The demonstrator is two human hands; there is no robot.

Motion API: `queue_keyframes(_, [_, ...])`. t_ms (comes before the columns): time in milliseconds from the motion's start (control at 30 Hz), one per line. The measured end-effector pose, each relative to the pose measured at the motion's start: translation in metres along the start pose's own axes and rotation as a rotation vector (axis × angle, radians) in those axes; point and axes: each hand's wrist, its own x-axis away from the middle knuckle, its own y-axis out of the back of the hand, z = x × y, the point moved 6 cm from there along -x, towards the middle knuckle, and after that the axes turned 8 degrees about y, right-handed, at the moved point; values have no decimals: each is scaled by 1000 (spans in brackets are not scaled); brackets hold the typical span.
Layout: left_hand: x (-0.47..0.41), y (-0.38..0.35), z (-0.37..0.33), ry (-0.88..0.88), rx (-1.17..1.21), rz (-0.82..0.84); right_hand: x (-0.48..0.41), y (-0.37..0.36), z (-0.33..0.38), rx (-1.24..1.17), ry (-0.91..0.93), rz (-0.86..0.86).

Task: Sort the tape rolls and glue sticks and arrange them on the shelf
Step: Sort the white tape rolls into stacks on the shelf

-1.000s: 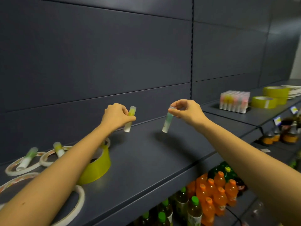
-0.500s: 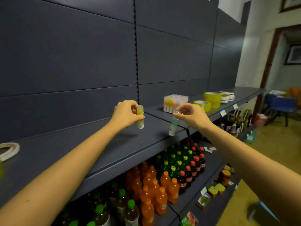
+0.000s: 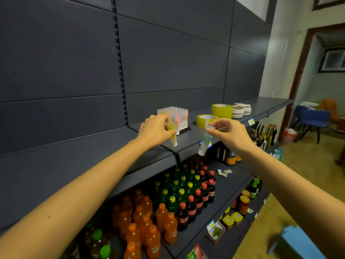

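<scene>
left fingers (image 3: 162,128) and thumb curl round the upper half of a yellow glue stick (image 3: 173,137). it hangs near upright, base down, over the front of the shelf (image 3: 190,136); cannot tell if the base touches. right fingertips (image 3: 211,130) pinch the cap end of a green glue stick (image 3: 204,144). this one tilts, its base out past the shelf lip. both hands loaded, neither free.

left hand (image 3: 154,128) sits just in front of the glue stick block (image 3: 173,116), a packed group standing in a black tray (image 3: 184,129). empty sockets show at the tray's front right. right hand (image 3: 230,134) is near the yellow tape rolls (image 3: 206,120); white tape rolls (image 3: 240,110) are stacked beyond.

judgement: step in hand is seating both sticks in the tray. left first, as it is closest and already plumb. lower it base-first into an open socket without nudging neighbours. right stick needs righting to vertical and carrying inward over the shelf before release. a pinch at the cap gives little control of the base, so go slow. risk: toppling the packed rows, or a drop onto the drink bottles (image 3: 168,212) below.
</scene>
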Motion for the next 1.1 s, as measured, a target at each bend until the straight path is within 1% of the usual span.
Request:
queue_keyframes(200, [-45, -33, -18, -19, -33, 3, -42, 12, -41, 2, 11, -17])
queue_keyframes(333, [-74, -49, -23, -12, -56, -32, -80, 7, -63, -21, 33, 28])
queue_keyframes(467, [-96, -62, -23, -1, -59, -76, -111, 0, -85, -105, 58, 10])
queue_keyframes(533, [-104, -66, -26, 4, -59, -102, -124, -8, -95, -112, 68, 27])
queue_keyframes(667, [-119, -71, -28, 1, -154, -132, -148, -21, -112, -130, 98, 44])
queue_keyframes(833, [-134, -79, -21, 72, -214, -180, -180, -44, -129, -276, 99, 111])
queue_keyframes(967, [-138, -85, -20, 140, -288, -184, -201, -64, -138, -311, 166, 188])
queue_keyframes(1100, [-139, -82, -27, 188, -372, -223, -216, -83, -137, -364, 253, 292])
